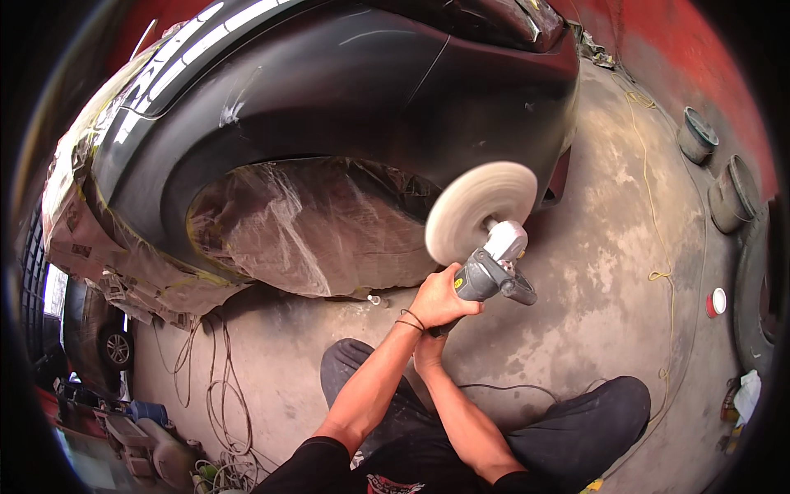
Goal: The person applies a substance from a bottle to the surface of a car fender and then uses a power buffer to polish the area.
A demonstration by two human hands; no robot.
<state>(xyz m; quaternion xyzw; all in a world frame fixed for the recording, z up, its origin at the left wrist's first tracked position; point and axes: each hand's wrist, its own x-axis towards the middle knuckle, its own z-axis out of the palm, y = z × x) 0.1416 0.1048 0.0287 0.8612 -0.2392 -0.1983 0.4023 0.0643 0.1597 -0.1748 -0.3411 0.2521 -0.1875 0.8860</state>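
Observation:
A polisher (pixel 479 277) with a grey body and silver head is in my two hands, held out over the floor beside a dark car. My left hand (pixel 444 298) wraps round its body. Closer to me, my right hand (pixel 429 350) is closed round the rear grip, which is mostly hidden. The side handle (pixel 518 290) sticks out to the right, untouched. A large round pale pad (pixel 473 202) on the spindle overlaps the lower edge of the glossy dark body panel (pixel 337 99). Whether pad and panel touch, I cannot tell.
Wrinkled plastic film (pixel 304 230) covers the wheel opening, and masking paper (pixel 123 267) hangs at the left. Cables (pixel 226 387) lie looped on the floor. Buckets (pixel 698 136) and a tyre (pixel 753 288) stand along the right wall. My bent knees flank my arms.

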